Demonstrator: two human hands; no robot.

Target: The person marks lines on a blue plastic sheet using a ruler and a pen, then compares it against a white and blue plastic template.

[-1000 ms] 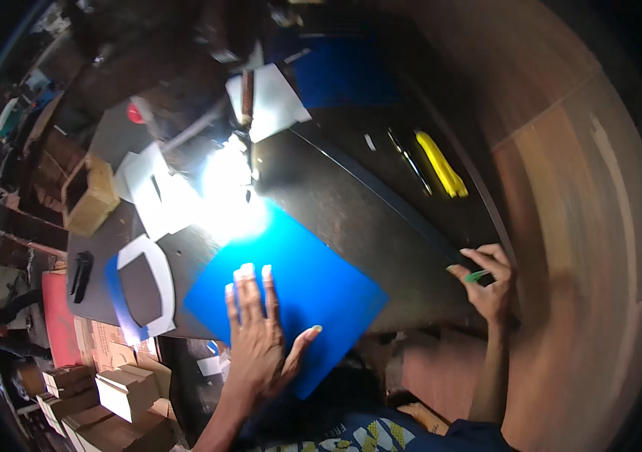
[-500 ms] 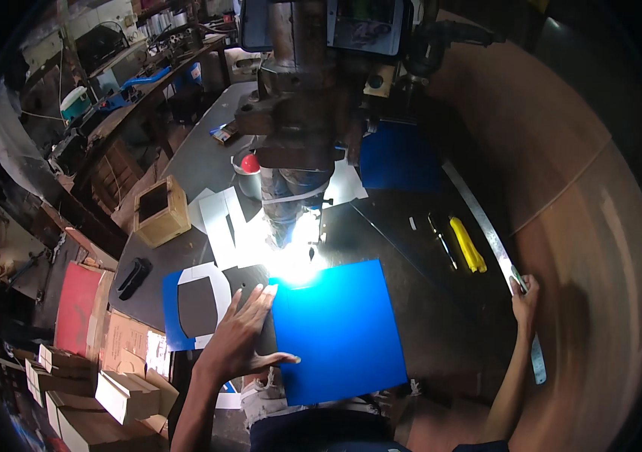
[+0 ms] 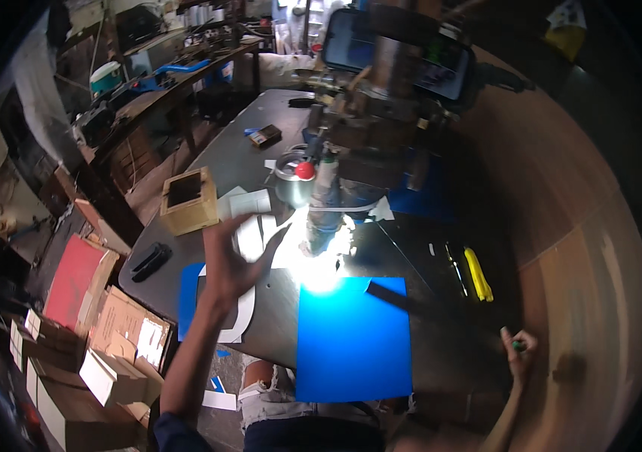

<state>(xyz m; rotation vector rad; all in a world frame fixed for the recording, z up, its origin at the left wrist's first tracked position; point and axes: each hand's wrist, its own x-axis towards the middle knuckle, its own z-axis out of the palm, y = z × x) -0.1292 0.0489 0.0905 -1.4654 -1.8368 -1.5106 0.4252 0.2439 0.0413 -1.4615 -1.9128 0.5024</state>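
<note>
My left hand (image 3: 234, 264) is raised over the left part of the table, beside white paper pieces (image 3: 249, 202). Its thumb and fingers spread in a wide curve, with nothing seen between them. Out at the right edge, my right hand (image 3: 519, 352) is closed around something small and green (image 3: 517, 346). In front of me a flat blue sheet (image 3: 353, 346) overhangs the table's near edge above my lap. A dark strip (image 3: 389, 295) crosses its upper right corner, slanting toward my right hand. Whether it is a ruler or a shadow, I cannot tell.
A machine column (image 3: 381, 128) with a bright lamp stands over the sheet's far edge. Right of it lie a yellow cutter (image 3: 478, 273) and a pen-like tool (image 3: 457, 269). At left are a wooden box (image 3: 189, 202), a black stapler-like object (image 3: 151, 261) and cardboard boxes (image 3: 68, 399).
My left hand has lifted off the blue sheet and moved up and left. My right hand has shifted lower in the view. The metal ruler no longer shows along the right side. The view has turned.
</note>
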